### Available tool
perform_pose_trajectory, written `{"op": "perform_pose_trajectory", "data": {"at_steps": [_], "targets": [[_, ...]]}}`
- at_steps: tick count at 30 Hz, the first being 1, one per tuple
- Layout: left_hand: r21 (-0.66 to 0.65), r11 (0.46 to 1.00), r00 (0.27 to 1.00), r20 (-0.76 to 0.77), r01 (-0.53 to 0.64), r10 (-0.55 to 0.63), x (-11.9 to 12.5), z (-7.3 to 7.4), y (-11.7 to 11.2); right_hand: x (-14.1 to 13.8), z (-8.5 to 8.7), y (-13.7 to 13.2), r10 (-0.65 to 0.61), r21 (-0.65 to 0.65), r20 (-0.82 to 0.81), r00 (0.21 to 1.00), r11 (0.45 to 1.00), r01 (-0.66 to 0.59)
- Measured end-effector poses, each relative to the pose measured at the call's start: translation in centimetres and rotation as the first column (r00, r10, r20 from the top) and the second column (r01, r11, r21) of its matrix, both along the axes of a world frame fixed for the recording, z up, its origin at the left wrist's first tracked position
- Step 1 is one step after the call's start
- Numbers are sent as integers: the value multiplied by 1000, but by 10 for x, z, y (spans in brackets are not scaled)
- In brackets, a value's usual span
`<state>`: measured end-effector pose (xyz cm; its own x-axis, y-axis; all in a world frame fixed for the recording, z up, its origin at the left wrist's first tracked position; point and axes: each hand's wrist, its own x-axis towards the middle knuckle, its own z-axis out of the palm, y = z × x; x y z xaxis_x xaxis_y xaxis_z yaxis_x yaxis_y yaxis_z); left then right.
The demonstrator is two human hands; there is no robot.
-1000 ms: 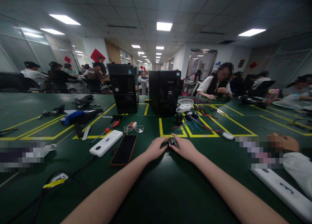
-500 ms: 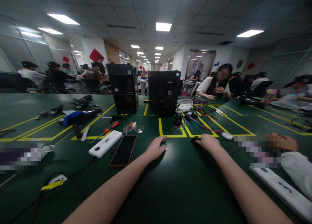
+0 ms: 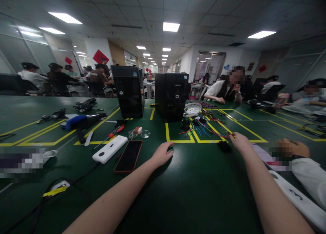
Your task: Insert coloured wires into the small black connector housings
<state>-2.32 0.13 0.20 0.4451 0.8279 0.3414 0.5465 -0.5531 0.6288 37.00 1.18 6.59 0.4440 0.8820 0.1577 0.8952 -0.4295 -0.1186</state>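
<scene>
My left hand (image 3: pixel 163 154) rests on the green table (image 3: pixel 193 196) with its fingers apart and nothing in them. A phone (image 3: pixel 128 156) in an orange-brown case lies to its left. My right hand (image 3: pixel 239 143) is at the end of a thin red and purple cable (image 3: pixel 217 132), fingertips pinched around it. Its far end runs into a spread of coloured cables (image 3: pixel 200 127). A small black piece (image 3: pixel 224 146), kind unclear, lies just left of the right hand, apart from it.
Two black computer towers (image 3: pixel 128 91) stand ahead, with a white basket (image 3: pixel 192 110) beside the right one. Glasses (image 3: pixel 145 134), a red screwdriver (image 3: pixel 115 131) and a white power bank (image 3: pixel 110 149) lie left. A co-worker's hand (image 3: pixel 295 148) rests at the right, above another white power bank (image 3: pixel 297 195).
My right hand has moved right, from the black piece to the cable end. The black piece now lies farther right, out of the hand. My left hand has stayed put.
</scene>
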Motion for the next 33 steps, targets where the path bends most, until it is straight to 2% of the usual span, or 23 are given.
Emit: {"op": "perform_pose_trajectory", "data": {"at_steps": [7, 14, 21, 29, 33], "targets": [[2, 1000, 1000, -16, 1, -1, 0, -3, 2, -7, 4, -3, 173, -115, -194, 966, 973, -198], [-2, 1000, 1000, -23, 14, -14, -1, -3, 2, -9, 5, -3, 184, -98, -137, 973, 975, -198], [-12, 1000, 999, -32, 19, -19, -1, 0, 0, -6, -1, 1, 224, -85, -55, 973, 970, -228], [-46, 999, 999, -46, 9, -11, -1, 5, -2, -7, -2, -1, 245, -93, -120, 962, 962, -256], [-29, 999, 999, -46, 19, -20, -2, 5, -2, -6, -2, -1, 249, -54, -177, 952, 964, -262]]}}
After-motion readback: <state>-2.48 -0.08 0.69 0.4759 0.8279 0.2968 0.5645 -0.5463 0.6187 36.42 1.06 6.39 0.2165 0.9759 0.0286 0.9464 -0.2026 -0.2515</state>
